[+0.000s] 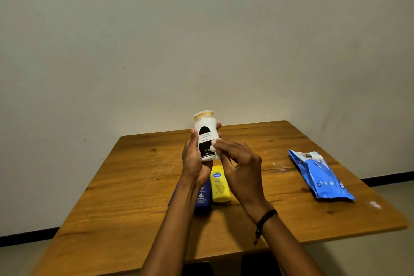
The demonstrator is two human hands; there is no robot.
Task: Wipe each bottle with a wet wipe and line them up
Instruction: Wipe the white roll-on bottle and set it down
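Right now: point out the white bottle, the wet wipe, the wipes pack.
white bottle (205, 134), head view, black label on its front.
wet wipe (212, 147), head view, bunched white wad.
wipes pack (322, 178), head view, blue front face.

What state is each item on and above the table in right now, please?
white bottle: held upright off the table, gripped by left hand.
wet wipe: pinched by right hand, pressed against white bottle.
yellow bottle: resting on table.
blue bottle: resting on table, partly hidden.
wipes pack: lying flat, flap seemingly open.
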